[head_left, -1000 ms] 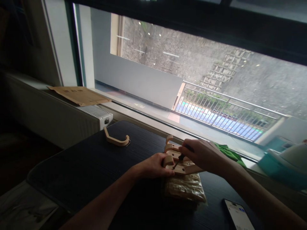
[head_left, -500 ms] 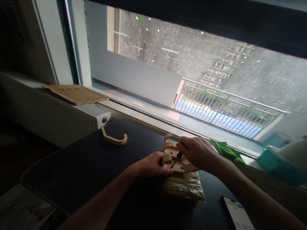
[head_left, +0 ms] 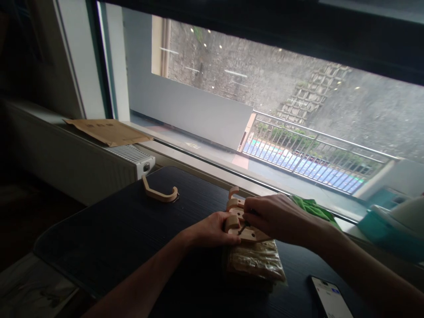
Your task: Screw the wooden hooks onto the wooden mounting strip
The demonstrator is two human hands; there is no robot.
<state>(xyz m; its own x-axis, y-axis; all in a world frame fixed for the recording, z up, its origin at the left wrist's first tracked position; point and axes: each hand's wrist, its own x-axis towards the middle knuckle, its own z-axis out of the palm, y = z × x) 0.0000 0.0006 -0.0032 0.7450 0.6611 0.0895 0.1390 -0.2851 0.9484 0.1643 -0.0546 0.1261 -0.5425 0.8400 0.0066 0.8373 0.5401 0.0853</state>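
Observation:
My left hand (head_left: 212, 229) grips the near left end of a light wooden rack with hooks (head_left: 249, 234), holding it down on a clear plastic packet (head_left: 255, 260). My right hand (head_left: 278, 216) is closed round a small dark tool (head_left: 244, 227) whose tip rests on the rack's face beside a round hole. Curved hooks stick up from the rack's far side. One loose wooden hook (head_left: 159, 192) lies apart on the dark table (head_left: 109, 234), further left.
A phone (head_left: 331, 300) lies at the table's near right. Green cloth (head_left: 313, 208) and a teal and white object (head_left: 391, 225) sit on the sill to the right. Cardboard (head_left: 107, 131) rests on a white radiator (head_left: 130, 157) at left. A big window runs behind.
My right hand has shifted slightly left and turned over the tool on the rack. My left hand keeps its grip. The view has swayed a little.

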